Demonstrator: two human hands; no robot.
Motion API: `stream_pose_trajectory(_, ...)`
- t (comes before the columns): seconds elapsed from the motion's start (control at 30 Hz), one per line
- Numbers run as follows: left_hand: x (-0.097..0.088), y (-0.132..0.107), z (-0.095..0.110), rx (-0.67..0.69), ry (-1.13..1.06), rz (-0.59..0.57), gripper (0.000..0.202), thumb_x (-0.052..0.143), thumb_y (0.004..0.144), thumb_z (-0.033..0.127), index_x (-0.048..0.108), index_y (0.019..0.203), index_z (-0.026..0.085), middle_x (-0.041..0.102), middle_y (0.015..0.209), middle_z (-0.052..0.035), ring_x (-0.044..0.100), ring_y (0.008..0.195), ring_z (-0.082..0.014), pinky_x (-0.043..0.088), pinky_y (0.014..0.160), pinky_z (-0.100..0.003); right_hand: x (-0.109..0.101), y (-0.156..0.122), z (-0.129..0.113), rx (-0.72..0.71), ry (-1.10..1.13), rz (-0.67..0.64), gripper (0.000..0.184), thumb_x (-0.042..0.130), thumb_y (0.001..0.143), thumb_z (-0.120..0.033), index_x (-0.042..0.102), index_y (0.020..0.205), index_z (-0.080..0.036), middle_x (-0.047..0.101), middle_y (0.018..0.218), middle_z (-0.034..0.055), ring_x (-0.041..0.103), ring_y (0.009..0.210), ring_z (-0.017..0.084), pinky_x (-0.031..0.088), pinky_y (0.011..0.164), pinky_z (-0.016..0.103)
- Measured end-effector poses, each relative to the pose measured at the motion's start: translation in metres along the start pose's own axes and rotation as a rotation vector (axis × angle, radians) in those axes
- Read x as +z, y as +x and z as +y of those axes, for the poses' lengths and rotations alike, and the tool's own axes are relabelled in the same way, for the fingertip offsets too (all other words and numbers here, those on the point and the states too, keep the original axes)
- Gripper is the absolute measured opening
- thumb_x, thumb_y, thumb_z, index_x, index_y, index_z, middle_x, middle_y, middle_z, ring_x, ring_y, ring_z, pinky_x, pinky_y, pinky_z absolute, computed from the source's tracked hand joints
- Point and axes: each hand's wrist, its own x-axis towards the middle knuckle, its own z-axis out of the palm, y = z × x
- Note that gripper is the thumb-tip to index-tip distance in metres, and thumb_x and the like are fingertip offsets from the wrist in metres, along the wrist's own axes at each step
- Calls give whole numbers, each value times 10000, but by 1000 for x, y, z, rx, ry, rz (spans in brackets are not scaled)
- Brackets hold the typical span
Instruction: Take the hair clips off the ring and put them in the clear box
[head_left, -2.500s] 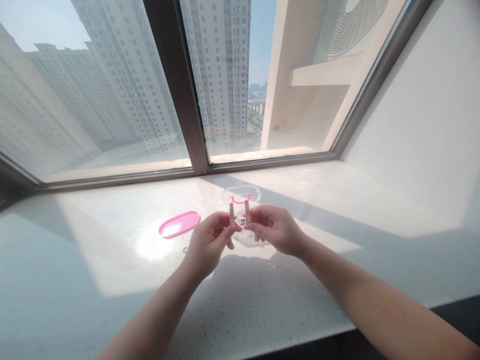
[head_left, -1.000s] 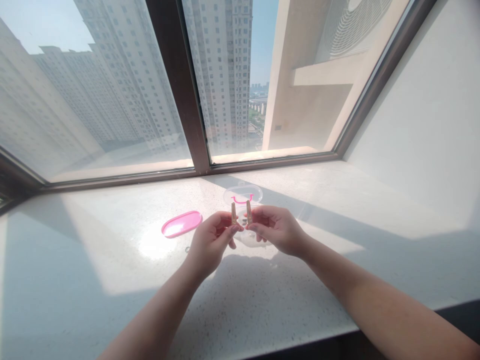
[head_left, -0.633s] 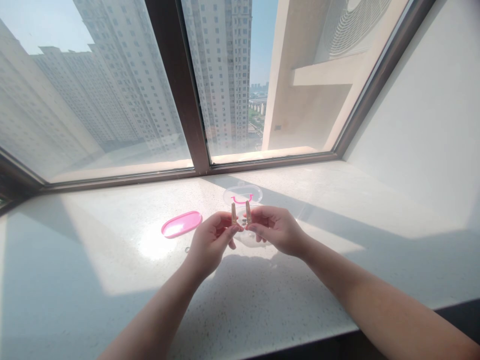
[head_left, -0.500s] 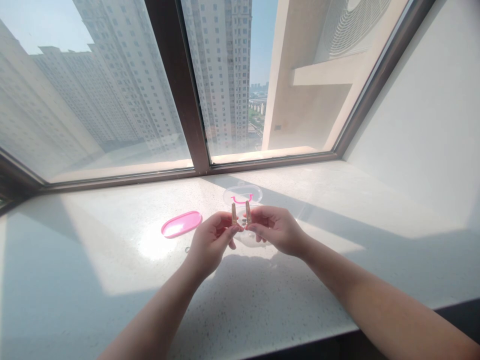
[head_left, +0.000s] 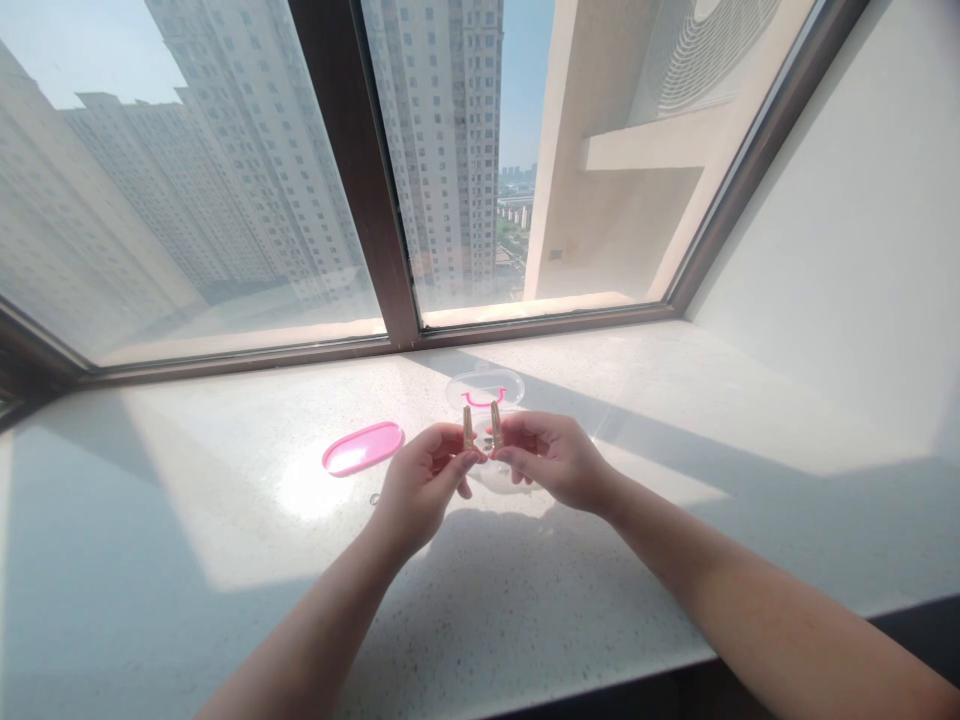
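My left hand point(head_left: 424, 480) pinches a slim gold-coloured hair clip point(head_left: 468, 428) between thumb and fingers, its narrow end pointing up. A second, matching gold hair clip point(head_left: 496, 425) stands upright in the pinch of my right hand point(head_left: 555, 460). The two clips are side by side with a small gap between them. Behind and below my hands is a clear plastic box point(head_left: 506, 482), partly hidden by my fingers. Its clear lid point(head_left: 457, 388), with a pink handle point(head_left: 484, 400), lies toward the window.
Left of my hands, a pink oval tray point(head_left: 365, 449) lies on the speckled white sill point(head_left: 277, 640). A small ring-like item point(head_left: 374, 499) is close to my left wrist. The dark window frame point(head_left: 540, 327) runs along the back, and a white wall point(head_left: 847, 260) is at right.
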Motion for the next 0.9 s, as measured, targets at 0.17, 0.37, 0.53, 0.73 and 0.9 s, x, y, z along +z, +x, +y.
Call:
stream_pose_trajectory(0.17, 1, 1, 0, -3, -10, 5, 165, 632, 857, 285, 617, 938, 142, 700, 833, -62, 590, 538, -106, 497, 526, -249, 0, 0, 0, -6, 0, -6, 181, 658, 837, -231, 686, 997, -152, 676, 774, 36, 603, 575, 109, 530, 507, 221)
stream_pose_trajectory(0.37, 1, 1, 0, 0, -13, 2, 170, 626, 863, 290, 615, 942, 140, 696, 826, -57, 589, 539, -105, 497, 532, -248, 0, 0, -1, 4, -15, -1, 191, 670, 829, -264, 690, 979, -149, 677, 753, 34, 610, 568, 116, 529, 503, 229)
stream_pose_trajectory(0.53, 1, 1, 0, -6, 9, 0, 174, 625, 863, 299, 615, 941, 143, 698, 833, -57, 592, 538, -110, 489, 535, -252, 0, 0, -2, 0, -11, -3, 180, 661, 832, -245, 686, 983, -149, 666, 741, 33, 605, 567, 115, 532, 498, 228)
stream_pose_trajectory(0.73, 1, 1, -1, -3, 1, 5, 186, 629, 859, 313, 624, 943, 148, 702, 834, -59, 594, 537, -113, 492, 535, -255, 0, 0, -1, 3, -11, -3, 185, 662, 831, -249, 688, 985, -150, 659, 719, 27, 603, 562, 116, 530, 491, 227)
stream_pose_trajectory(0.9, 0, 1, -2, -2, -1, 8, 190, 631, 859, 313, 625, 949, 146, 703, 819, -57, 595, 538, -116, 492, 538, -256, 0, 1, -2, 4, -15, -4, 188, 665, 831, -255, 692, 985, -152, 660, 720, 25, 605, 563, 117, 530, 493, 231)
